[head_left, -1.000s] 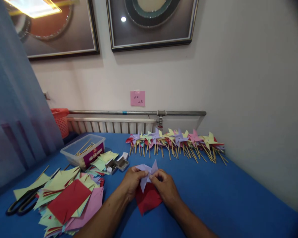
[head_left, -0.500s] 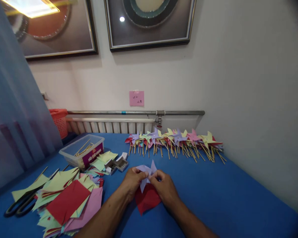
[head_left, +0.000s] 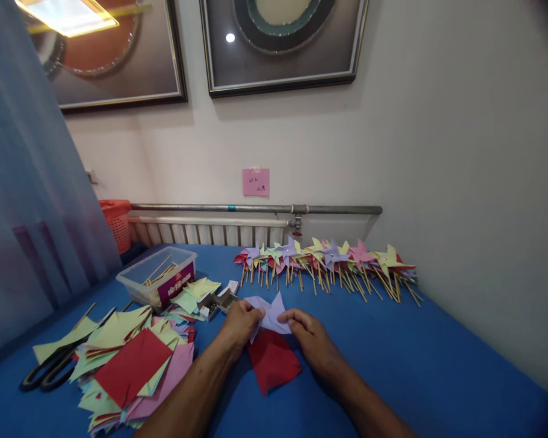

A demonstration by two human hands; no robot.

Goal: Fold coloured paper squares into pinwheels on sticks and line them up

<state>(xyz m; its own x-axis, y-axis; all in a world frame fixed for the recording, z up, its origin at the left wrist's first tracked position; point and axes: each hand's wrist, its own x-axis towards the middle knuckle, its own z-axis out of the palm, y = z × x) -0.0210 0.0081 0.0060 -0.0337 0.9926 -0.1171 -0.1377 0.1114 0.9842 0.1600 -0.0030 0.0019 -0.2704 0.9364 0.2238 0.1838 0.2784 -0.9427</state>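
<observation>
My left hand (head_left: 240, 325) and my right hand (head_left: 314, 337) both pinch a lilac paper piece (head_left: 268, 315) with folded points, held just above a red paper square (head_left: 273, 362) on the blue table (head_left: 415, 365). The left fingers grip its left side, the right fingertips its lower right edge. Left of my arms spreads a pile of cut paper squares (head_left: 132, 365) in red, pink and pale green.
A row of finished paper pinwheels on sticks (head_left: 329, 264) lies along the back by the wall. A clear plastic box of wooden sticks (head_left: 158, 278) and small open pin boxes (head_left: 219, 299) sit at left centre. Black scissors (head_left: 50, 368) lie at the far left.
The lilac piece has been flattened and spread a little; my right hand has slid down and right along it. The view has shifted slightly.
</observation>
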